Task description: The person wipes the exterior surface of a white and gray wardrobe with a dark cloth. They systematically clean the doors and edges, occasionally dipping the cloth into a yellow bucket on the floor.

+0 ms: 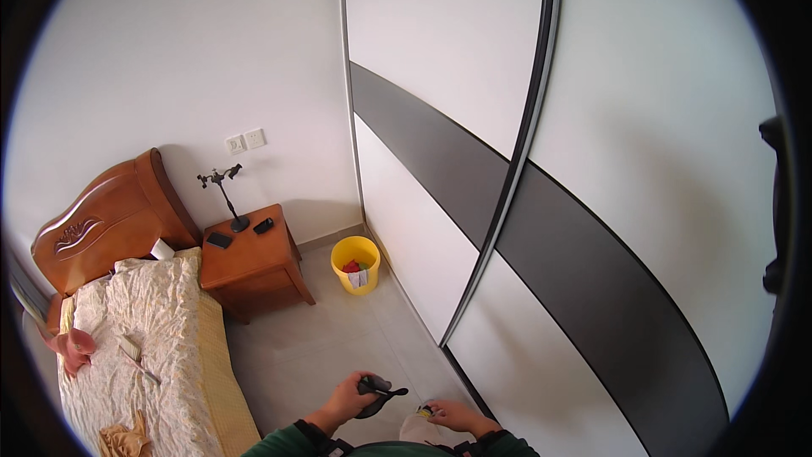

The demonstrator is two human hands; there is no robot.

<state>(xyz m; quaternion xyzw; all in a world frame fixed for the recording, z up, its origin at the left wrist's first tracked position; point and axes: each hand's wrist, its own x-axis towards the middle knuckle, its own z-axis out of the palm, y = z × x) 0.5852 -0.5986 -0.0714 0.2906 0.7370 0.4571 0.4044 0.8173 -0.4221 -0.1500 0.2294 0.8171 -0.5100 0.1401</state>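
Observation:
Near the bottom middle, my left hand (355, 391) is closed around a dark object (374, 395) with a black strap-like end that sticks out to the right; its exact kind cannot be told. To the right of it, my right hand (455, 416) holds a small item (426, 410) with yellow and dark parts between thumb and fingers, too small to name. The two hands are apart, over the tiled floor and my light-coloured trouser leg. Both forearms wear green sleeves with dark cuffs.
Left, a bed (212, 355) bears a brush (130, 347), a pink plush toy (77, 344) and brown cloth (127, 439). A wooden nightstand (254, 258) holds a black stand (227, 200) and dark flat objects. A yellow bucket (356, 245) contains cloths. Sliding wardrobe doors (438, 184) rise at right.

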